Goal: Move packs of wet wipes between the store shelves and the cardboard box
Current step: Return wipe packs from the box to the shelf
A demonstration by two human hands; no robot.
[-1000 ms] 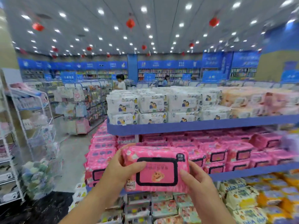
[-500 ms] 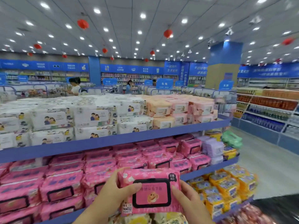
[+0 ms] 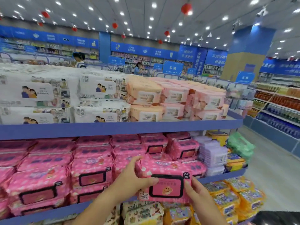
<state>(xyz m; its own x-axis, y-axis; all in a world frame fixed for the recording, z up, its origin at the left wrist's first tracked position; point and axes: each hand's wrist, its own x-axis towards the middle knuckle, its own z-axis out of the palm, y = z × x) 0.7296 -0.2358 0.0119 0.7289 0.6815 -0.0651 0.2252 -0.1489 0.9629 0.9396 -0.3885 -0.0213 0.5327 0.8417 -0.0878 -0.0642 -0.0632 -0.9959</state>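
Under bright store ceiling lights (image 3: 154,4), clamped at both ends: pink soft-plastic wet-wipe pack (image 3: 167,172) with black-framed lid, left hand (image 3: 131,179) with thumb across its front and fingers curled behind, right hand (image 3: 199,197) pinching its right edge. Held just before the blue middle shelf (image 3: 227,176), beside stacked matching pink packs (image 3: 90,174), below white packs (image 3: 100,88), above yellow packs (image 3: 235,197).

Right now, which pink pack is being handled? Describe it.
Find the middle shelf, full of pink packs. Toward its right end, before the stacks, is the held pack. Unlike its neighbours, left hand and right hand grip its ends.
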